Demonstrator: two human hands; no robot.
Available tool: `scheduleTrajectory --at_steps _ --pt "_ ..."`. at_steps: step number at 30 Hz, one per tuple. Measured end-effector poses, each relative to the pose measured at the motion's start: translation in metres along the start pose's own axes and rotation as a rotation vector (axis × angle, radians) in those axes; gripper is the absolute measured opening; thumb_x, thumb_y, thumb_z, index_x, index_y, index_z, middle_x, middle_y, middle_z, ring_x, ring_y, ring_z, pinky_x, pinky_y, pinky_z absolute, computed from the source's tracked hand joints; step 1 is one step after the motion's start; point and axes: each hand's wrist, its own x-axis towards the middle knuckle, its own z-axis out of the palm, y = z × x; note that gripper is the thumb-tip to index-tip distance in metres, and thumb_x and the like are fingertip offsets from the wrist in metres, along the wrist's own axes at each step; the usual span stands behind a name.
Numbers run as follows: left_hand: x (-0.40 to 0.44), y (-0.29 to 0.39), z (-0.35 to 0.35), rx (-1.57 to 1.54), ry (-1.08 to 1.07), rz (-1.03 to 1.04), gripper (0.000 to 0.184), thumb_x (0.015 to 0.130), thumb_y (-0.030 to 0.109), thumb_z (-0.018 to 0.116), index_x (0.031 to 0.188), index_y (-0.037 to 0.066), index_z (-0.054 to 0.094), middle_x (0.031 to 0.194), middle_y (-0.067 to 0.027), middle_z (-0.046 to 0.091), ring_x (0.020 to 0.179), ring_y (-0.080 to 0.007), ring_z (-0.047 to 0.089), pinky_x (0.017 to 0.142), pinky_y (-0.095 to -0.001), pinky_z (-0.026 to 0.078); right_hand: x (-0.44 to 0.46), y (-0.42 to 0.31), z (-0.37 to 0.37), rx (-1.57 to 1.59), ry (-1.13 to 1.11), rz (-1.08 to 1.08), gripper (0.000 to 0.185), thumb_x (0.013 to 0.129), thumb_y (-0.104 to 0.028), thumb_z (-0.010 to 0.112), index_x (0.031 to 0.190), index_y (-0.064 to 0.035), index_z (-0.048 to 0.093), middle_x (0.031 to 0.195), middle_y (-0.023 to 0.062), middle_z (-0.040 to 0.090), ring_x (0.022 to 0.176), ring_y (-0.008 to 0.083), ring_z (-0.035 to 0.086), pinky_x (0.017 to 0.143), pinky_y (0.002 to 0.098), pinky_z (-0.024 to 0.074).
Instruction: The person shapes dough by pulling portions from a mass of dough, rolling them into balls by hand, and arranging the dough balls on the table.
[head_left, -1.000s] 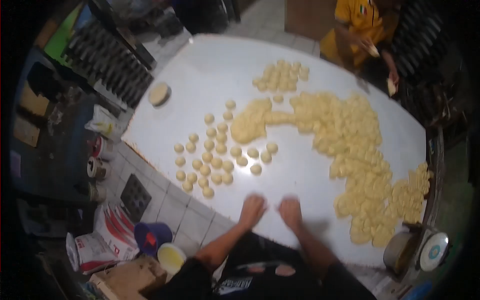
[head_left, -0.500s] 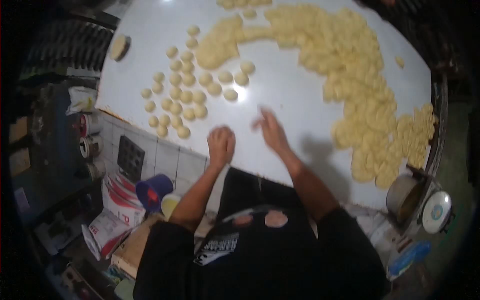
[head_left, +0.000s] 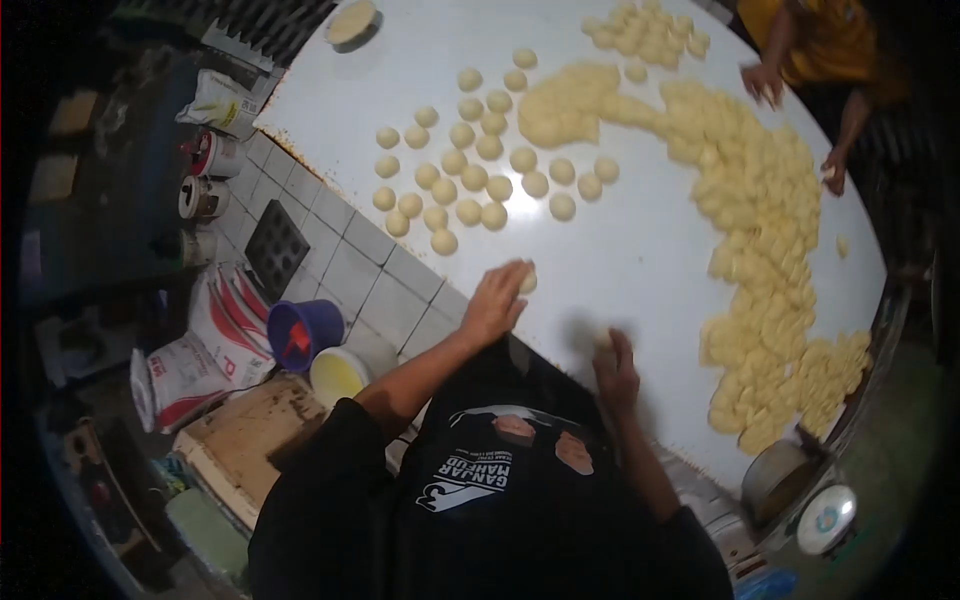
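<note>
Near the table's front edge, my left hand is curled over a dough ball, which shows beside its fingertips on the white tabletop. To its right, my right hand is just off the edge side, its fingers bent together around a small pale piece of dough, partly hidden and blurred. Several round dough balls lie spread out beyond my left hand. A flat mass of dough joins a long curved heap of dough pieces on the right.
Another person in yellow has both hands at the far right edge. A bowl sits at the far left corner. Below the left edge are a purple bucket, sacks and a dark moulded tray. A pot stands front right.
The view has turned, bringing the other person into sight. My right hand has drawn back toward my body. A dough ball now shows at my left fingertips.
</note>
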Motion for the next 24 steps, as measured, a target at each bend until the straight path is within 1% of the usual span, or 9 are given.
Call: scheduleTrajectory --at_steps 5,8,12,14,17,19,21,22,24 --pt "0.025 -0.030 -0.001 -0.151 -0.150 0.023 0.051 0.089 0.003 0.073 0.138 0.007 0.062 0.131 -0.0192 0.064 0.121 -0.0407 0.062 0.103 -0.0458 0.053 0.047 -0.066 0.001 -0.468 -0.012 -0.108 0.058 0.093 -0.007 0.074 0.149 -0.0032 0.056 0.142 0.0224 0.064 0.132 0.0402 0.061 0.112 0.0455 0.0493" --pt "0.067 -0.041 -0.060 -0.322 0.132 -0.036 0.048 0.093 0.002 0.067 0.140 0.005 0.061 0.133 -0.0216 0.065 0.123 -0.0380 0.064 0.106 -0.0442 0.052 0.136 -0.161 0.022 -0.424 -0.453 -0.092 0.050 0.096 -0.017 0.073 0.142 -0.0036 0.060 0.131 0.0229 0.065 0.123 0.0422 0.063 0.107 0.0470 0.0508" --pt "0.145 -0.087 -0.201 -0.425 0.466 -0.266 0.047 0.103 0.016 0.070 0.145 -0.001 0.058 0.127 -0.0110 0.070 0.110 -0.0215 0.067 0.096 -0.0386 0.056 0.257 -0.308 0.104 -0.076 -0.015 -0.626 0.055 0.092 -0.012 0.080 0.140 -0.0016 0.058 0.139 0.0230 0.063 0.119 0.0409 0.067 0.099 0.0457 0.0561" --pt "0.185 -0.128 -0.246 -0.206 0.699 -0.111 0.043 0.103 0.013 0.069 0.142 -0.001 0.060 0.133 -0.0152 0.068 0.116 -0.0274 0.067 0.099 -0.0410 0.055 0.322 -0.330 0.157 0.130 0.026 -0.651 0.048 0.095 -0.018 0.079 0.136 -0.0020 0.060 0.123 0.0221 0.066 0.111 0.0395 0.069 0.097 0.0498 0.0555" --pt "0.229 -0.180 -0.253 0.316 0.550 -0.028 0.044 0.101 0.013 0.070 0.142 -0.001 0.061 0.135 -0.0192 0.067 0.125 -0.0356 0.063 0.105 -0.0456 0.052 0.370 -0.310 0.200 -0.363 0.147 -0.657 0.041 0.095 -0.017 0.078 0.130 -0.0029 0.062 0.120 0.0196 0.066 0.107 0.0397 0.067 0.092 0.0492 0.0555" --pt "0.243 -0.163 -0.245 0.800 0.626 0.098 0.042 0.100 0.012 0.072 0.140 0.001 0.064 0.136 -0.0204 0.067 0.130 -0.0405 0.058 0.109 -0.0494 0.048 0.329 -0.317 0.172 -0.049 0.099 -0.710 0.031 0.095 -0.017 0.077 0.122 -0.0037 0.066 0.114 0.0163 0.067 0.103 0.0397 0.067 0.088 0.0479 0.0555" --pt "0.246 -0.109 -0.197 0.097 0.559 0.152 0.040 0.099 0.011 0.073 0.138 0.004 0.067 0.134 -0.0182 0.068 0.124 -0.0351 0.063 0.104 -0.0446 0.051 0.286 -0.259 0.118 -0.240 -0.010 -0.595 0.024 0.097 -0.019 0.075 0.114 -0.0037 0.069 0.106 0.0147 0.067 0.098 0.0389 0.066 0.086 0.0470 0.0553" --pt "0.244 -0.060 -0.165 -0.409 0.308 -0.164 0.039 0.098 0.011 0.075 0.136 0.007 0.069 0.126 -0.0156 0.072 0.111 -0.0286 0.068 0.095 -0.0397 0.055 0.261 -0.212 0.094 -0.274 0.046 -0.495 0.018 0.098 -0.021 0.074 0.104 -0.0037 0.070 0.099 0.0137 0.065 0.095 0.0369 0.067 0.083 0.0458 0.0548" --pt "0.259 0.025 -0.097 -0.526 0.024 -0.107 0.038 0.096 0.011 0.075 0.133 0.005 0.068 0.111 -0.0146 0.075 0.090 -0.0250 0.071 0.082 -0.0389 0.058 0.207 -0.175 0.018 -0.230 0.061 0.023 0.022 0.102 -0.025 0.067 0.104 -0.0035 0.072 0.104 0.0150 0.070 0.099 0.0347 0.069 0.086 0.0459 0.0552"
